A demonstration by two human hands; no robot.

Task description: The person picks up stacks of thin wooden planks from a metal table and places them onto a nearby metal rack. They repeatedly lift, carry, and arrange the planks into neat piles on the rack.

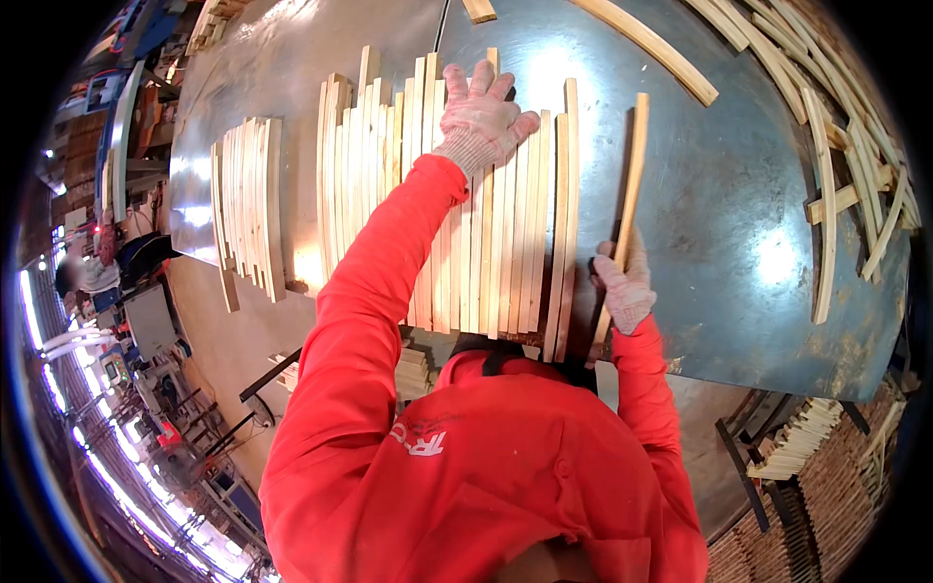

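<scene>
A wide row of pale wooden strips (437, 262) lies side by side on the metal table, their far ends uneven. My left hand (483, 115), in a whitish-pink knit glove, rests with spread fingers over the far part of the row. To the right of the row, my gloved right hand (627, 284) grips a single wooden strip (636, 165) near its close end, thumb on one side. That strip stands apart from the row, with a dark gap of tabletop between. Two strips (565, 214) at the row's right edge sit slightly loose from the others.
A smaller bundle of strips (249, 204) lies at the table's left. Loose, crossed strips (855, 146) pile up at the far right, and a curved strip (651, 44) lies at the far side. The metal table (724, 233) ends near my body. Stacked wood (797, 437) stands below right.
</scene>
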